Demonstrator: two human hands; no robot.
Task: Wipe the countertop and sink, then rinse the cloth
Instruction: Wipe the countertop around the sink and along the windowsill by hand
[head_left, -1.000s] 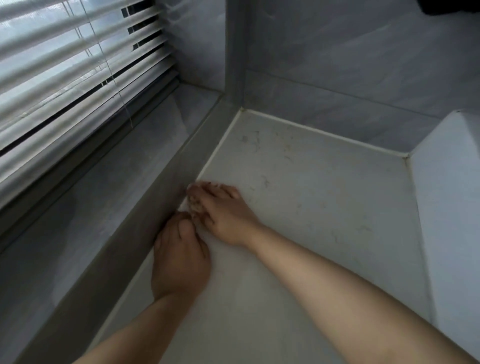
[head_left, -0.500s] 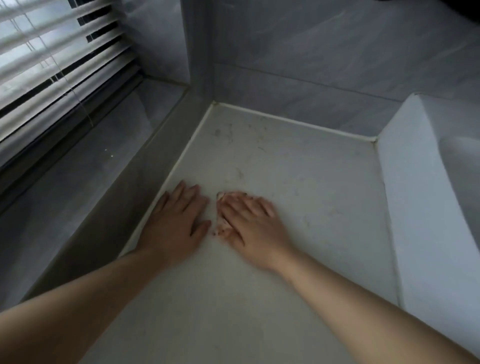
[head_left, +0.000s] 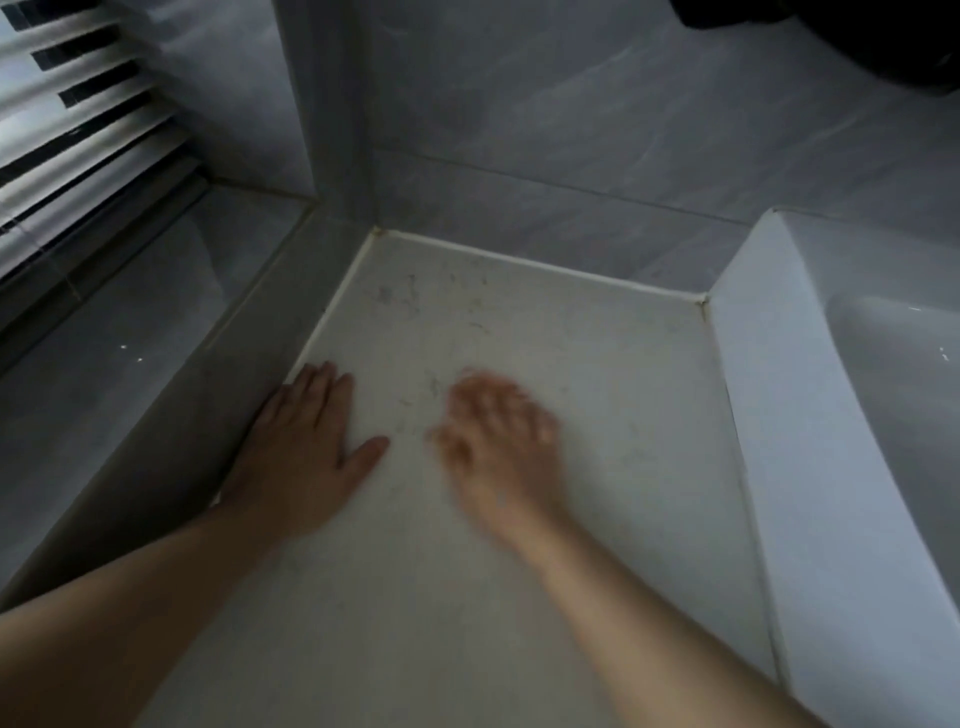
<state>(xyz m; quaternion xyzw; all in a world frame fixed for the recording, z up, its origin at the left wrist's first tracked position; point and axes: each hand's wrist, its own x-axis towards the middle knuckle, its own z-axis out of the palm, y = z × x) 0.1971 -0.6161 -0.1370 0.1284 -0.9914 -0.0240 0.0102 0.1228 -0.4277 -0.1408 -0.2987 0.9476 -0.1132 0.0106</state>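
Observation:
A pale countertop (head_left: 597, 395) with dark specks and hairs near its far corner fills the middle. My left hand (head_left: 306, 441) lies flat on it along the left edge, fingers straight, thumb spread. My right hand (head_left: 493, 431) is blurred by motion over the middle of the countertop, fingers spread downward; nothing shows under it clearly. A white sink (head_left: 883, 405) rises at the right, its basin partly in view. No cloth is visible.
A grey ledge (head_left: 124, 364) runs along the left below window blinds (head_left: 67, 140). Grey tiled walls (head_left: 571, 130) close the back. A dark object (head_left: 883, 36) hangs at the top right corner.
Both hands left the left edge seam. The left opened flat on the countertop; the right slid rightward away from it and is now blurred. The camera turned right, showing more sink.

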